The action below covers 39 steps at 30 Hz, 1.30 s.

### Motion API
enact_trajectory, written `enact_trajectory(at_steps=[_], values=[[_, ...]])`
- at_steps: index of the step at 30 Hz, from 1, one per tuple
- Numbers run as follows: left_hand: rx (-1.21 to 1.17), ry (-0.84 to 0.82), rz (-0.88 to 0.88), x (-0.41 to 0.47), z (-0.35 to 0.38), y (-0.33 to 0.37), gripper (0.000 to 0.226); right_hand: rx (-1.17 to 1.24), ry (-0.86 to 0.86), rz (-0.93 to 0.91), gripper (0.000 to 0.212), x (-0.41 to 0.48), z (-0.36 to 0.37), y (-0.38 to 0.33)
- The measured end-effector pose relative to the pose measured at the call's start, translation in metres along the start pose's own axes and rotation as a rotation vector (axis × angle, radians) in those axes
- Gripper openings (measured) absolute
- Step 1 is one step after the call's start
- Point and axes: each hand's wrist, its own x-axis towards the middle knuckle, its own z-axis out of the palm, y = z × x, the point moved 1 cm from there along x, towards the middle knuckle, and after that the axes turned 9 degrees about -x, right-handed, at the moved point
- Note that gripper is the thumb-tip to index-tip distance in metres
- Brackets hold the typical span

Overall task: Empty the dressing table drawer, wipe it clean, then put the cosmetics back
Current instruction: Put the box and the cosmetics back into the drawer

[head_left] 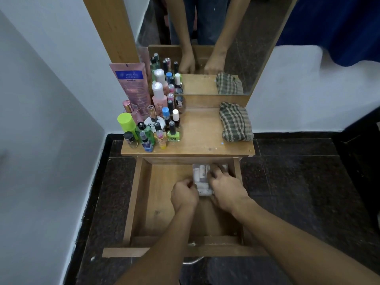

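Observation:
The wooden drawer [164,202] of the dressing table is pulled out. At its back right sits a clear case of small pale cosmetic tubes [200,174]. My left hand [184,195] grips the case's near left edge with curled fingers. My right hand [225,187] lies over the case's right side, fingers curled round it. The rest of the drawer floor is bare wood. Several cosmetics bottles [156,124] stand crowded on the left of the tabletop [201,140]. A checked cloth [235,122] lies folded on the tabletop's right.
A mirror [216,48] behind the tabletop reflects the bottles, cloth and a person's arms. A white wall [51,120] stands close on the left. Dark stone floor [298,182] surrounds the table. The drawer front [144,251] juts toward me.

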Motion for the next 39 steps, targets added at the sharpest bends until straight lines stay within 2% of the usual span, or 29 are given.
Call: enact_trajectory(at_steps=[2,9,12,15,18,20,27,33,39], values=[[0.023,0.014,0.004,0.002,0.002,0.002,0.025,0.008,0.029,0.002,0.063,-0.001,0.0,0.002],[0.007,0.001,0.016,0.005,0.0,0.006,0.022,-0.012,0.038,0.022,0.061,0.003,-0.008,-0.001],[-0.07,0.002,0.03,0.001,-0.007,0.009,0.023,0.002,0.086,0.025,0.047,-0.002,-0.028,-0.006],[-0.127,0.038,0.06,-0.003,-0.017,0.011,0.026,0.104,0.292,0.067,0.036,-0.011,-0.06,-0.019],[-0.138,0.095,0.084,-0.003,-0.028,0.015,0.027,0.342,0.556,0.13,0.027,-0.005,-0.092,-0.028],[-0.14,0.116,0.117,-0.005,-0.035,0.017,0.026,0.5,0.624,0.14,0.029,0.01,-0.111,-0.03],[-0.077,0.09,0.235,-0.002,-0.051,0.012,0.028,0.585,0.578,0.137,0.039,0.051,-0.139,-0.037],[-0.053,0.087,0.295,0.0,-0.053,0.009,0.025,0.527,0.514,0.11,0.016,0.062,-0.143,-0.034],[-0.054,0.083,0.328,-0.007,-0.051,0.007,0.027,0.595,0.623,0.046,0.012,0.041,-0.132,-0.018]])
